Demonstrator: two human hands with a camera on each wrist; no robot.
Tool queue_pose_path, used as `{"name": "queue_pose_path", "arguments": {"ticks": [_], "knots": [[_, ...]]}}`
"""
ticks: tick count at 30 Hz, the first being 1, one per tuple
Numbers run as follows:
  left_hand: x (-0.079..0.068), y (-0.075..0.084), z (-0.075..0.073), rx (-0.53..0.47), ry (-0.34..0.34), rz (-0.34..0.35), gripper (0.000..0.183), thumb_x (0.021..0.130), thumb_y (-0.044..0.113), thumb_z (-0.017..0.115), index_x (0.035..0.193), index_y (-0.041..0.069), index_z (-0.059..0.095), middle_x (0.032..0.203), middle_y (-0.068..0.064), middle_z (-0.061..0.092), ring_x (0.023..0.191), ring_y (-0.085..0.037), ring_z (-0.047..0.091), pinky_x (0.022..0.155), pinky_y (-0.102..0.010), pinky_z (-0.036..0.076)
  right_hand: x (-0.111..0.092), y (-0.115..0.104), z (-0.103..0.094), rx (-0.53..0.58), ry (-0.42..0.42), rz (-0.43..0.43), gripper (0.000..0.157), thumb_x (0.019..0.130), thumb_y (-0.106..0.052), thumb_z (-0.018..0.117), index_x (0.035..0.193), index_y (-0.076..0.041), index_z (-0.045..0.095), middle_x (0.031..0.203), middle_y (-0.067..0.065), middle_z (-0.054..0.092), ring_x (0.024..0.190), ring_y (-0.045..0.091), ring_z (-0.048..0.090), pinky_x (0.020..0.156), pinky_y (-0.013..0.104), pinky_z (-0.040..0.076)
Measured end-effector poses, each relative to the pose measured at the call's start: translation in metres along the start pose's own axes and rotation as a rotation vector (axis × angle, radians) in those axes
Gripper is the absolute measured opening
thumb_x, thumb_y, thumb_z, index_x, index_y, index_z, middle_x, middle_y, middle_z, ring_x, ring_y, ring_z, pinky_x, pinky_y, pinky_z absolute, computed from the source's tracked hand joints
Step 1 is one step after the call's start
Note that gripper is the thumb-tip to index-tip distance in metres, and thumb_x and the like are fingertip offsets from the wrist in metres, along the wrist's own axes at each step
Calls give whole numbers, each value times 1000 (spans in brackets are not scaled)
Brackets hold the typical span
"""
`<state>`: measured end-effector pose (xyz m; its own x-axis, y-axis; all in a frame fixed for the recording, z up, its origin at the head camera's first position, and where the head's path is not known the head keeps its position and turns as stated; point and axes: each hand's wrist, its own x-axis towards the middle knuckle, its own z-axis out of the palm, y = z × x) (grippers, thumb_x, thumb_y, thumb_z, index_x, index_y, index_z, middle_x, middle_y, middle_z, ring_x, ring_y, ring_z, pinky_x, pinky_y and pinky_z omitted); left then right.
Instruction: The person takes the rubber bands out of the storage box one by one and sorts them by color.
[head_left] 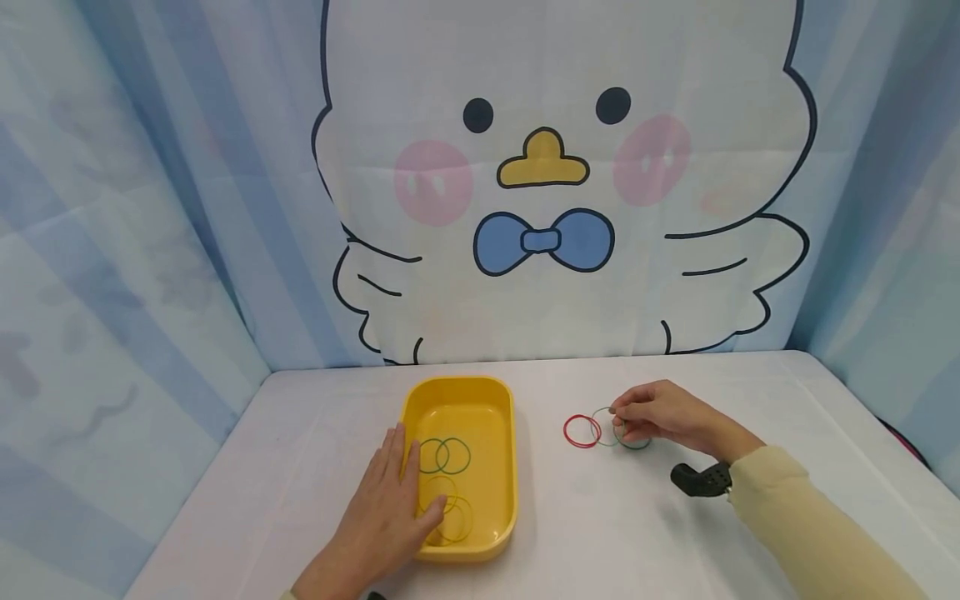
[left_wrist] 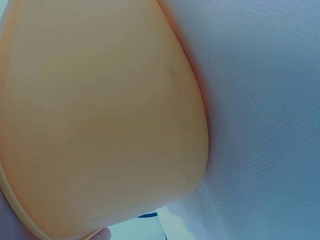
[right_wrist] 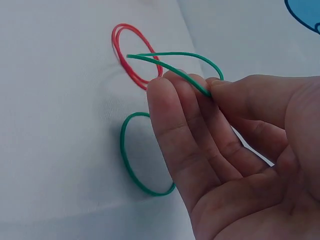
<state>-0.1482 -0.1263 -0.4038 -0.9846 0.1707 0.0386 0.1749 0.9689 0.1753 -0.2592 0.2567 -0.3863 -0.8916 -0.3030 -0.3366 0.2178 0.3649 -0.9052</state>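
Note:
My right hand [head_left: 663, 414] pinches a green rubber band [right_wrist: 172, 53] between thumb and fingertips, just above the table. Below that hand a second green rubber band [right_wrist: 121, 145] lies on the cloth. Red rubber bands [right_wrist: 131, 74], overlapping, lie to the left of it in the head view. My left hand [head_left: 390, 508] rests on the left rim of a yellow tray [head_left: 491, 433], its fingers straight and the thumb reaching over the inside. Inside the tray are green rubber bands [head_left: 470, 457] and, closer to me, yellow rubber bands [head_left: 472, 518]. The tray's outer wall fills much of the left wrist view.
A white cloth covers the table [head_left: 585, 517]. Behind it hangs a curtain [head_left: 540, 308] with a cartoon figure, and blue-and-white curtains close off both sides. A black device [head_left: 701, 480] sits at the right wrist.

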Motion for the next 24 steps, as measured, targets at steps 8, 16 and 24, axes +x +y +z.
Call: {"name": "queue_pose_path", "arguments": {"ticks": [8,16,24], "knots": [[-1,0,-1,2,-2,7,79,85,58,37,142,4,24,152,-12,-5,140,-26,1,113,-42,13,0,15,-9,20,29,32,38,88,-16,55,115,9,49,95,13,63,79,18,61,76,33,54],[-2,0,-1,4,15,25,78,86,57,38,141,3,25,151,-13,-4,140,-28,2,113,-43,14,0,18,-14,-33,58,56,35,87,-17,55,112,8,53,91,12,63,76,19,61,73,33,54],[-2,0,-1,4,13,23,78,85,57,38,141,3,25,151,-14,-4,140,-28,3,112,-43,14,-1,19,-14,-104,87,74,36,86,-23,58,109,4,56,86,10,64,73,18,61,71,32,55]]}}
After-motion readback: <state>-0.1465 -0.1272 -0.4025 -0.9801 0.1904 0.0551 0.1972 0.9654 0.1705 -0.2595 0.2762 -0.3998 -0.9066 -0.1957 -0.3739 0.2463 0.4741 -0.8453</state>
